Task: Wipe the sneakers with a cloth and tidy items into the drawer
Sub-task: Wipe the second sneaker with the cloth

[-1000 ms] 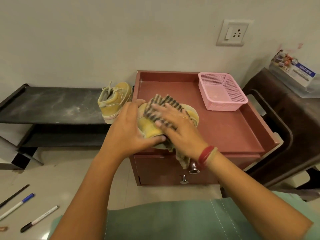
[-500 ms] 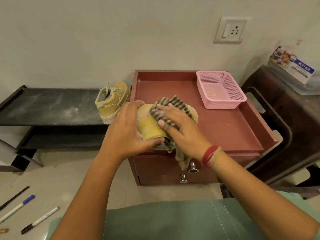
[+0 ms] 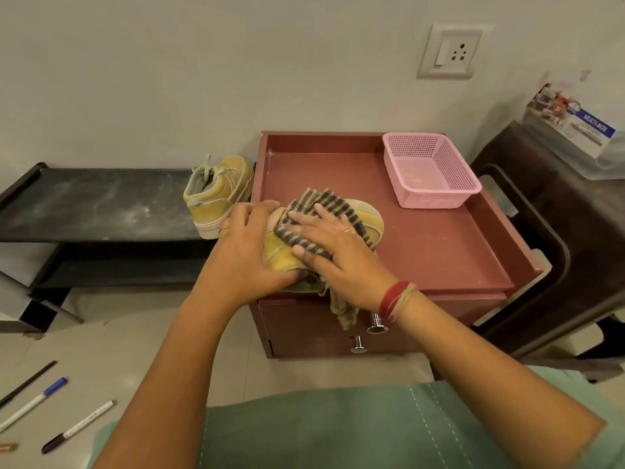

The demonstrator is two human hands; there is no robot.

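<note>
Here we are at the red-brown worktop, a tray-like top with raised edges, and one yellow sneaker lies on it at the near left corner. The left hand wraps round the sneaker's left end, fingers curled over the far side and thumb tucked under the near side, gripping it firmly. The right hand lies flat on top, fingers straight and spread, pressing the striped cloth down onto the shoe. The cloth covers most of the upper, and its loose tail hangs over the near edge of the worktop, in front of the closed drawer and just beside the upper knob. A lower knob sits beneath it.

Off to the left, the second sneaker stands upright on the dark shelf, close against the cabinet's side. At the far right corner of the worktop sits a pink basket, well apart from the hands. Down on the floor at the near left lie a blue-capped pen and a black-capped pen, side by side but apart.
</note>
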